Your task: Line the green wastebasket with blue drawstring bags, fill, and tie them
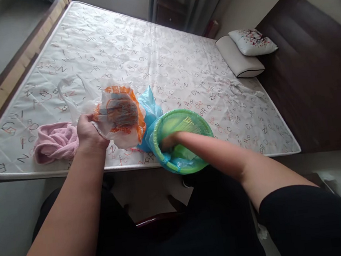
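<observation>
My left hand (90, 131) is closed on a clear plastic bag (122, 113) with orange print, held above the near edge of the mattress. Something dark shows through the plastic, too blurred to name. Tilted at the mattress edge is a green mesh waste basket (205, 126), with a blue trash bag (150, 109) at its left side and partly inside it. My right hand (168, 141) reaches into the basket; its fingers are hidden by the rim and the bag. A crumpled pink towel (55, 142) lies just left of my left hand.
The letter-patterned mattress (164, 71) fills the middle of the view. At its right end are a beige pillow (236, 61) and a flowered cushion (253, 42), by a dark headboard (312, 75). A wooden bed rail (21, 58) runs along the left.
</observation>
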The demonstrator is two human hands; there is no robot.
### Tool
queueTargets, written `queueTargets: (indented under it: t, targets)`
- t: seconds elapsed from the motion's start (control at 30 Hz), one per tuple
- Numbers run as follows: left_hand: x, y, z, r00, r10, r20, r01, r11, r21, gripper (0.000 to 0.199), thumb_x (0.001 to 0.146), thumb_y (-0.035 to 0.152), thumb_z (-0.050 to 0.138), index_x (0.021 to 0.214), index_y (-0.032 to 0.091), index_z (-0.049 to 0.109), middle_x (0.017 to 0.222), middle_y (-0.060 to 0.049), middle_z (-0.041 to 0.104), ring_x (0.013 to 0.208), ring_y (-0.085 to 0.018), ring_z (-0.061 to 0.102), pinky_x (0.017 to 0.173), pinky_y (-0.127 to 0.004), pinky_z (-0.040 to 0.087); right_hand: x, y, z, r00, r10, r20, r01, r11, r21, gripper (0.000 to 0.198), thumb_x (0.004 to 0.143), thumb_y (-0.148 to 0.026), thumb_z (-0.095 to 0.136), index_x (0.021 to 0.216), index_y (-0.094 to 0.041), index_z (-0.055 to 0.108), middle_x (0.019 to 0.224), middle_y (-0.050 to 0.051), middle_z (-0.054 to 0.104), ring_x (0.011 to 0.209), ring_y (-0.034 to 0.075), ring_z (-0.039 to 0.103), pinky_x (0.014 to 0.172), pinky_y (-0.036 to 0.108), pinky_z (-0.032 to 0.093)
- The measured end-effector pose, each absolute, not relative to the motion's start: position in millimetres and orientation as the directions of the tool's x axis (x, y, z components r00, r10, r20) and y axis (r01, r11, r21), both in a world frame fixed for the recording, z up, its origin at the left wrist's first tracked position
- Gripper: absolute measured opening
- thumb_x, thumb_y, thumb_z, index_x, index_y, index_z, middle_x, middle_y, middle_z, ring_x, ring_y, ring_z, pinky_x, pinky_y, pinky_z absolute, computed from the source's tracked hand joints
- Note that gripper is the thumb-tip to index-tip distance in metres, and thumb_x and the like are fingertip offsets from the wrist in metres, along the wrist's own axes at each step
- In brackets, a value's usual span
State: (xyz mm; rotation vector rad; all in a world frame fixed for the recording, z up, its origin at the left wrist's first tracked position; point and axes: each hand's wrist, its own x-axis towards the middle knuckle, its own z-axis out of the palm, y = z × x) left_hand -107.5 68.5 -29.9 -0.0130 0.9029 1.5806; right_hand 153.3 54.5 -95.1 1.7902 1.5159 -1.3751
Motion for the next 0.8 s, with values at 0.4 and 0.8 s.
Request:
queueTargets:
  t: [0.4, 0.8]
  targets:
    - [-114, 73, -22, -0.276, 0.858, -0.434, -0.796, 0.049, 0.603, 0.026, 0.094, 0.023, 0.048, 0.106, 0.012, 0.068, 0.087, -0.007, 0.079, 0.087, -0.021, 0.076, 0.104, -0.041, 0.065, 199, 59, -67, -0.07, 0.521, -0.851, 0.895, -0.343, -0.284, 0.022, 0.063, 0.002, 0.08, 0.077, -0.014, 0.075, 0.065, 0.0, 0.067, 0.075, 0.022, 0.073, 0.086, 0.04, 0.062]
    - [-33, 32, 35, -0.186, 0.98, 0.073, -0.548, -0.166, 0.82, 0.016, 0.08, 0.022, 0.048, 0.093, 0.023, 0.057, 0.091, -0.004, 0.074, 0.118, -0.026, 0.075, 0.112, -0.039, 0.06, 295, -65, 16, 0.616, 0.766, 0.184, 0.17, 0.098, -0.981, 0.015, 0.097, -0.03, 0.046, 0.107, -0.026, 0.057, 0.097, 0.003, 0.068, 0.088, 0.016, 0.074, 0.085, 0.034, 0.062]
